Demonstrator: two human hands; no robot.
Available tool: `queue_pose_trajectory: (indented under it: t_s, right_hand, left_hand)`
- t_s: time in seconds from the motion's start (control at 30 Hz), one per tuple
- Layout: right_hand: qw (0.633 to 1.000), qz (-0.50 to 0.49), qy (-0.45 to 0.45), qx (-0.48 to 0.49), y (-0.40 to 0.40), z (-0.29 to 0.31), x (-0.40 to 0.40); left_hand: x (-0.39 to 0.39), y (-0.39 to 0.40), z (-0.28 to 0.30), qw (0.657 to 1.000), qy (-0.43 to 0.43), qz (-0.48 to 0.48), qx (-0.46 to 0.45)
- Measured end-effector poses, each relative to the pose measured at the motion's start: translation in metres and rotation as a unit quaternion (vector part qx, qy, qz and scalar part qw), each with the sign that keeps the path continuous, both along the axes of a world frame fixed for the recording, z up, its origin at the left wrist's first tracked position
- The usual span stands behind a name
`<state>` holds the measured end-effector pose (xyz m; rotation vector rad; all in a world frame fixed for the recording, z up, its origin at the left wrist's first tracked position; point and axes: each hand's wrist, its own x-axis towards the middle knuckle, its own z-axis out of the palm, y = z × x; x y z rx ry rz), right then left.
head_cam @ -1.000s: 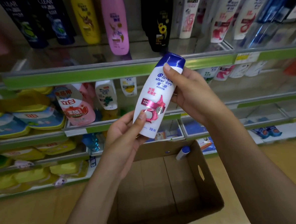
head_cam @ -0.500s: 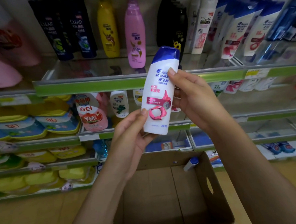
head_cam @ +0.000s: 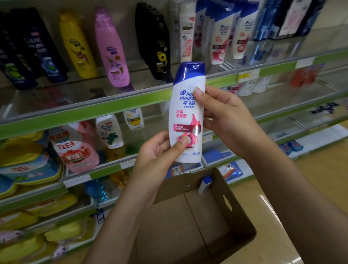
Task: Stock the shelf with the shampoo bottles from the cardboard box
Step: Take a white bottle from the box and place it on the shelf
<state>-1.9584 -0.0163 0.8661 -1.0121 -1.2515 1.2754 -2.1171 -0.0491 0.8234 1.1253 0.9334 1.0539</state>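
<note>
Left hand (head_cam: 160, 153) pinching the base, right hand (head_cam: 227, 118) gripping the upper side of the white plastic shampoo bottle with blue cap (head_cam: 188, 112), held upright at frame centre before the green-edged glass shelf (head_cam: 86, 114). Probably light, stiff-walled, glossy and a bit slippery; best taken round the waist. Below, brown cardboard box (head_cam: 230, 208) with one more blue-capped white bottle (head_cam: 204, 184) visible against its far wall. Matching white bottles (head_cam: 228, 36) upper right, about four, blurred.

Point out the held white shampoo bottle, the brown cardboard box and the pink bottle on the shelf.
white shampoo bottle (head_cam: 185, 119), head view, label
brown cardboard box (head_cam: 233, 216), head view, right wall
pink bottle (head_cam: 111, 50), head view, body
</note>
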Motion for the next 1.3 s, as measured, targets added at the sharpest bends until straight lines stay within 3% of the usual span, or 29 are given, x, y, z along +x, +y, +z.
queue_pose_trajectory:
  t_s: [0.3,0.73,1.3]
  right_hand:
    - [0.999,-0.034,0.039,-0.016,0.020,0.002,0.074]
    - [0.999,0.035,0.024,-0.013,0.113,0.001,0.217]
    - [0.997,0.051,0.041,0.040,0.208,0.019,0.287]
  left_hand:
    - [0.073,0.025,0.005,0.999,0.012,0.013,-0.035]
    - [0.234,0.090,0.008,0.994,0.031,0.107,-0.018]
    - [0.301,0.194,0.035,0.987,0.091,0.120,0.058]
